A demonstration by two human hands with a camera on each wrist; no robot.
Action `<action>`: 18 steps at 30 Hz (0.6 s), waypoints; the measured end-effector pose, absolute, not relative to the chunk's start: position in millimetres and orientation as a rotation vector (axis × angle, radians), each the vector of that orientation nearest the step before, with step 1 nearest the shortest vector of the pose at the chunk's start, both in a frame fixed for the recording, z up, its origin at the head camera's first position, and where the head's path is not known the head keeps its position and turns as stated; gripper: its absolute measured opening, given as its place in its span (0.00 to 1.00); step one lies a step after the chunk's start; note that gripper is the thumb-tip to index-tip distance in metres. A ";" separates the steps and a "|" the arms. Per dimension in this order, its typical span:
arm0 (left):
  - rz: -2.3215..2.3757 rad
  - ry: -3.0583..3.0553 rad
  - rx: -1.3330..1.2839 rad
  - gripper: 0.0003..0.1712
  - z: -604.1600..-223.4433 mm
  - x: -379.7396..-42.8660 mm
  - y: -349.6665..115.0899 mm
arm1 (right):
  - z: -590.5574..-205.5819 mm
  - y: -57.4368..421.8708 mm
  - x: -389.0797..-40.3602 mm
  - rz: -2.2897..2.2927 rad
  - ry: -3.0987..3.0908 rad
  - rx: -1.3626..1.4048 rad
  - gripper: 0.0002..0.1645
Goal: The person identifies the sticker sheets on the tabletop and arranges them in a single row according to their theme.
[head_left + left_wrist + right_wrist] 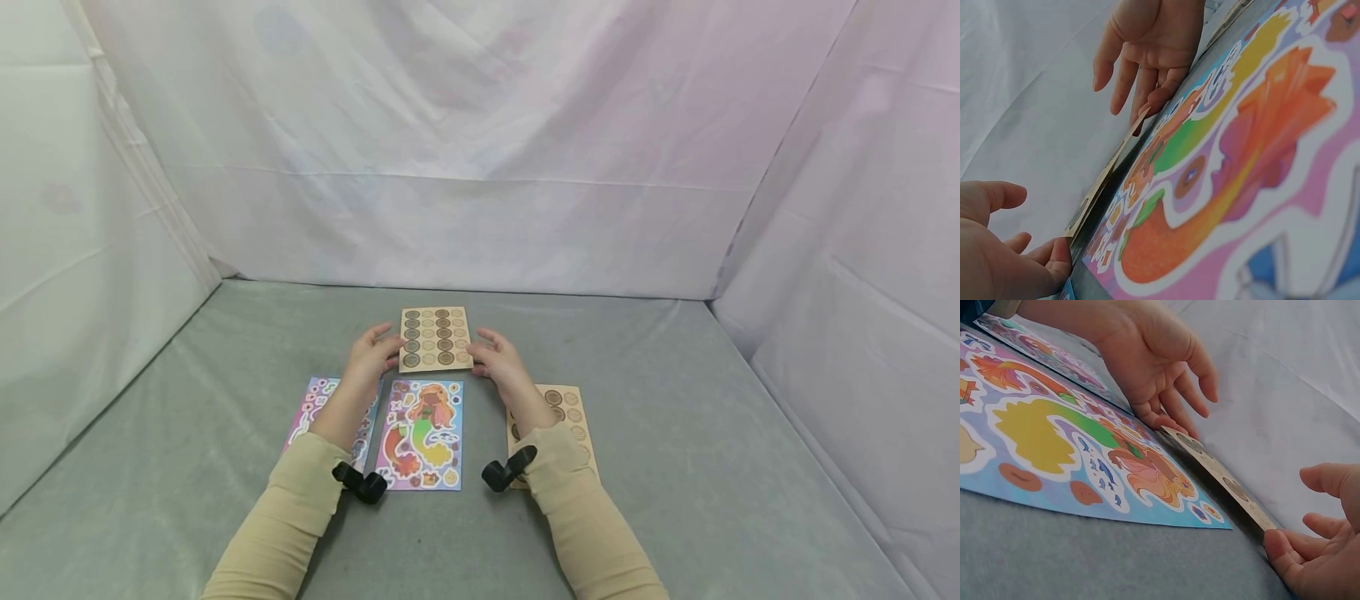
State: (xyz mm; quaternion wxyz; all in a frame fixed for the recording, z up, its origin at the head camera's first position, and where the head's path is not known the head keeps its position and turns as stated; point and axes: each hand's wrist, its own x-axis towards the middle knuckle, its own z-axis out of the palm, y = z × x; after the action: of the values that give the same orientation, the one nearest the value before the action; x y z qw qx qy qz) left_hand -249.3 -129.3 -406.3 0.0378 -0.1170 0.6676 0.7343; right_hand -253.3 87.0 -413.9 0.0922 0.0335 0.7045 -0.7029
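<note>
A tan sticker sheet (pixel 436 338) with rows of round brown and pale seals lies between both hands at the far middle of the table. My left hand (pixel 370 353) pinches its left edge between thumb and finger, other fingers spread. On the opposite edge, my right hand (pixel 499 362) pinches it the same way. Both wrist views show the sheet (pixel 1225 481) nearly edge-on, with a dark shadow beside it. Just nearer than it lies a colourful mermaid sticker sheet (pixel 420 435), flat on the table.
Under my left forearm is another purple-and-blue sticker sheet (pixel 305 417), partly hidden. A second tan sheet of round seals (pixel 577 421) lies partly under my right forearm. The grey cloth-covered table (pixel 712 467) meets white curtains (pixel 480 225) at the back and sides.
</note>
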 end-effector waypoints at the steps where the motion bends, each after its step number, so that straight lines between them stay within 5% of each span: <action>1: 2.250 2.053 -0.357 0.35 -406.1 -249.4 -129.5 | -413.8 86.9 -253.4 -2.087 2.094 0.101 0.34; 18: 2.177 2.204 -0.323 0.34 -405.0 -247.2 -130.9 | -409.0 84.6 -252.5 -2.039 2.159 0.126 0.34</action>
State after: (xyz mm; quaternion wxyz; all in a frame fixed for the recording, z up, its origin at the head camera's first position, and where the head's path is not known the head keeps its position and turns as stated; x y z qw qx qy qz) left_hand -247.2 -130.9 -405.0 0.0135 -0.1037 0.7074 0.6990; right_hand -252.5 84.6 -409.0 0.0846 0.0421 0.7239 -0.6834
